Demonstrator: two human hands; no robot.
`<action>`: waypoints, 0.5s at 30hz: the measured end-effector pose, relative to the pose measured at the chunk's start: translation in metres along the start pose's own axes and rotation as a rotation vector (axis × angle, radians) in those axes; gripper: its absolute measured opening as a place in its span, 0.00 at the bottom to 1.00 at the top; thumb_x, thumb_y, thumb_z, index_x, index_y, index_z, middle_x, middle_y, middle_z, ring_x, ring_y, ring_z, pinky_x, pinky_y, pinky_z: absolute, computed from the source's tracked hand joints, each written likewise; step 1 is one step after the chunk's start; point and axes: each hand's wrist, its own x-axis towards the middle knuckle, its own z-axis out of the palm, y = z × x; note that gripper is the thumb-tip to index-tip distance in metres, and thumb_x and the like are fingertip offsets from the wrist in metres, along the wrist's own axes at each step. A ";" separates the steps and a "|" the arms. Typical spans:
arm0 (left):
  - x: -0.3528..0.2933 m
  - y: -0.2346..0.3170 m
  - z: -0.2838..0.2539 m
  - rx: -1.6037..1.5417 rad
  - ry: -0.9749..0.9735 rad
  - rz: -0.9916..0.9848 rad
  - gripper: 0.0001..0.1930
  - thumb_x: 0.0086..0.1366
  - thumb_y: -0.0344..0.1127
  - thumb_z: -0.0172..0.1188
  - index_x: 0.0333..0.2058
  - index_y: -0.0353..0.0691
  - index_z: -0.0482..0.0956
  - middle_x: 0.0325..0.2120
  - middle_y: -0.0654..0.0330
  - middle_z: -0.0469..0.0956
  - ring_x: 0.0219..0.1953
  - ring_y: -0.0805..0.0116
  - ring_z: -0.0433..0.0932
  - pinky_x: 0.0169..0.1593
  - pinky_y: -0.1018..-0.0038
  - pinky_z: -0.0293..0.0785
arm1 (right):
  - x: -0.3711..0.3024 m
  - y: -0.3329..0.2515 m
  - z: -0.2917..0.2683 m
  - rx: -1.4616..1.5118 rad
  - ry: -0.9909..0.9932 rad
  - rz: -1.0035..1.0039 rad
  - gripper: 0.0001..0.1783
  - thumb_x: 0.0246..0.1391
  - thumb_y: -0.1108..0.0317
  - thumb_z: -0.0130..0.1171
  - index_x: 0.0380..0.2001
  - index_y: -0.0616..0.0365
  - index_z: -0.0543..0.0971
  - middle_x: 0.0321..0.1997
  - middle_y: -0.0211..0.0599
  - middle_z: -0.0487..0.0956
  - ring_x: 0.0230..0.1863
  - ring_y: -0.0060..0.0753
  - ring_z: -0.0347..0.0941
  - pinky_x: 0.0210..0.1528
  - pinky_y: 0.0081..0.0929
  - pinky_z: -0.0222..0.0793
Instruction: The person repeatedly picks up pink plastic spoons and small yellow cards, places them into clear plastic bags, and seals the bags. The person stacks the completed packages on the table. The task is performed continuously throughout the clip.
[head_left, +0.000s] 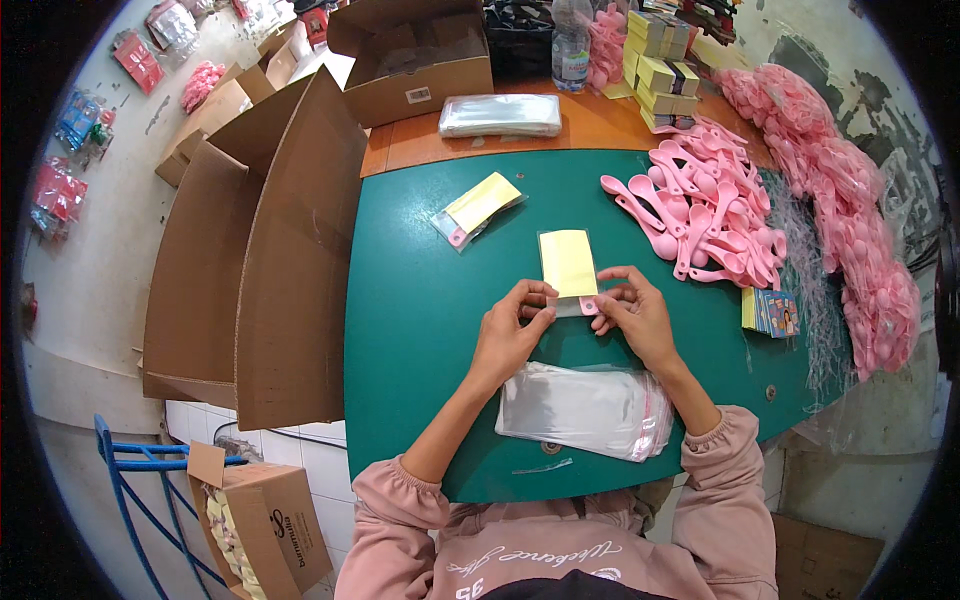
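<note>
In the middle of the green table lies a clear plastic bag with a yellow card in it. A pink spoon handle end shows at the bag's near edge. My left hand pinches the near left corner of this bag between thumb and finger. On the other side my right hand has its fingers curled at the near right corner, beside the pink handle. Just below my hands is a stack of clear plastic bags. Farther left lies another bag with a yellow card and pink spoon.
Pink measuring spoons are heaped at the right, beside small printed cards and bagged pink spoons. Behind stand yellow card bundles, a plastic bottle and more clear bags. A tall cardboard box borders the table's left.
</note>
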 end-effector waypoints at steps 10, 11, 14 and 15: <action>0.028 0.017 -0.057 0.189 0.248 0.120 0.21 0.52 0.31 0.58 0.48 0.41 0.70 0.44 0.57 0.73 0.36 0.66 0.74 0.39 0.73 0.70 | 0.051 -0.018 -0.050 -1.096 0.287 -0.680 0.13 0.46 0.68 0.56 0.36 0.63 0.74 0.31 0.40 0.74 0.39 0.41 0.68 0.40 0.34 0.65; 0.028 0.017 -0.061 0.192 0.248 0.123 0.21 0.52 0.31 0.58 0.48 0.41 0.70 0.44 0.57 0.73 0.36 0.66 0.74 0.39 0.73 0.70 | 0.062 -0.016 -0.056 -1.207 0.332 -0.619 0.12 0.46 0.68 0.56 0.34 0.62 0.74 0.33 0.41 0.73 0.39 0.43 0.67 0.41 0.36 0.63; 0.020 0.029 -0.050 1.116 0.694 0.471 0.14 0.51 0.37 0.59 0.37 0.40 0.75 0.35 0.52 0.74 0.37 0.53 0.73 0.41 0.65 0.68 | 0.070 0.000 -0.069 -1.359 0.413 -0.523 0.11 0.45 0.66 0.56 0.31 0.61 0.76 0.34 0.41 0.73 0.39 0.44 0.65 0.41 0.37 0.61; 0.013 0.035 -0.038 0.946 0.369 0.524 0.13 0.51 0.37 0.59 0.36 0.40 0.75 0.37 0.53 0.73 0.37 0.53 0.73 0.41 0.65 0.68 | 0.070 0.001 -0.070 -1.396 0.445 -0.498 0.10 0.45 0.66 0.56 0.30 0.61 0.76 0.34 0.41 0.73 0.38 0.43 0.65 0.40 0.37 0.61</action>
